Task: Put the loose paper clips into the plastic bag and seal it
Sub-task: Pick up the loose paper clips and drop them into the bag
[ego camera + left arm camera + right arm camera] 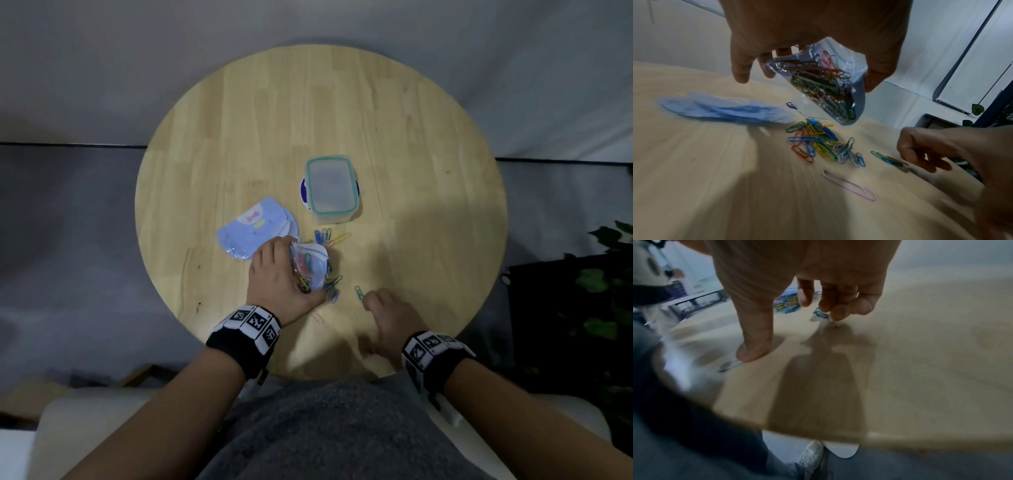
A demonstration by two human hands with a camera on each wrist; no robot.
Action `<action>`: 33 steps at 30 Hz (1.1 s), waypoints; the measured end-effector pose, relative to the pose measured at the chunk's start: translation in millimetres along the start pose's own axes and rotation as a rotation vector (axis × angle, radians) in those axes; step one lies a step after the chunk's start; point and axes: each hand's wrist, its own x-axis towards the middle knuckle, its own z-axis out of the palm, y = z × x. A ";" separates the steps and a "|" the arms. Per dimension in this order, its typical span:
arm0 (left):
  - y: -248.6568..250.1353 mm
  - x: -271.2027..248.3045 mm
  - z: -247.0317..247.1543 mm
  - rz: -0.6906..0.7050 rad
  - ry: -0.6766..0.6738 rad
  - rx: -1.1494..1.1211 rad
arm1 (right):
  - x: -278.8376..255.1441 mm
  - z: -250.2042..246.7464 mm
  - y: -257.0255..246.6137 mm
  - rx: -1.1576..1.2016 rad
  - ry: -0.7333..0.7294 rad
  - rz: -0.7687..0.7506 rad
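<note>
My left hand (277, 277) grips a clear plastic bag (310, 265) by its top and holds it just above the round wooden table (411, 171). In the left wrist view the bag (826, 84) hangs tilted and holds several coloured paper clips. Under it lies a pile of loose clips (822, 144); a pink clip (849, 185) lies apart, nearer me. My right hand (387, 315) hovers low, fingers loosely curled and empty, beside a green clip (359, 293). Its thumb (752, 350) touches the tabletop, spread wide from the fingers (838, 305).
A clear lidded container with a teal rim (330, 186) stands behind the clips. A fanned stack of pale blue bags (251, 229) lies to the left of my left hand. The table's front edge is close to my body. A leafy plant (609, 274) stands off to the right.
</note>
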 end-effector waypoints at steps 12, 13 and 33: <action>-11.4 -18.8 1.4 -0.026 0.016 0.032 | 37.9 -8.1 2.1 0.260 0.309 0.167; -11.6 -20.2 1.7 -0.027 0.020 0.030 | 35.9 -6.1 2.5 0.251 0.321 0.157; -14.4 -39.0 -3.7 -0.038 0.042 0.054 | 49.1 -15.9 -21.3 0.084 0.155 -0.068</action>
